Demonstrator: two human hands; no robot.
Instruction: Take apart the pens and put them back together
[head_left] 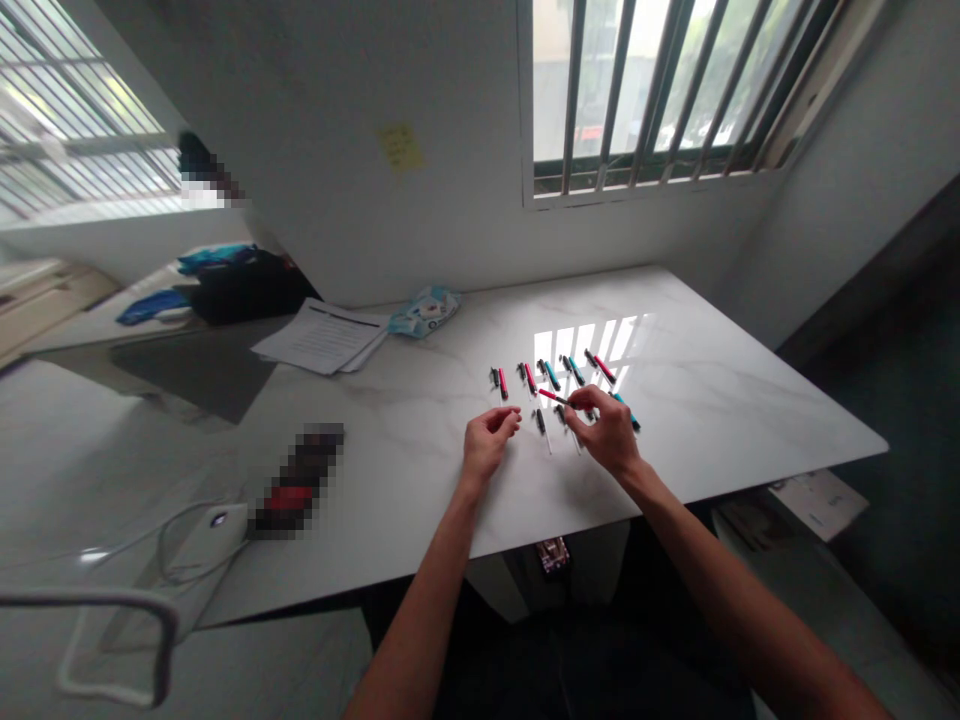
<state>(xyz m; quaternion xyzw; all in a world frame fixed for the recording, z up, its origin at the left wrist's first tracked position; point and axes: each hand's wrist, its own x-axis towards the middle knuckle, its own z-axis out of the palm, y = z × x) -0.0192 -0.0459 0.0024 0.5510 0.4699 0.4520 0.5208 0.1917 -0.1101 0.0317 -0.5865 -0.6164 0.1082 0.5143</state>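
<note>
My right hand [606, 432] pinches a slim pen part with a red barrel [551, 396], its red end pointing left above the marble-patterned table. My left hand [489, 442] hovers to the left with fingers curled together; nothing shows in them. Around the hands lie several disassembled pens in rows. A red pen barrel [503, 384] rests beside a black part at the left, with another red barrel [531, 378] near it. Teal barrels [553, 376] lie further along, and a red one [604, 368] sits at the back right. Black parts [540, 421] and thin white refills [548, 440] lie closer to me, partly hidden by my right hand.
Printed papers [322, 336] and a blue-white soft packet [426, 312] lie by the wall. A blurred-out dark and red item [300, 480] and a white box with a cable [214, 525] are on the left. The table's front edge [525, 543] runs below my wrists.
</note>
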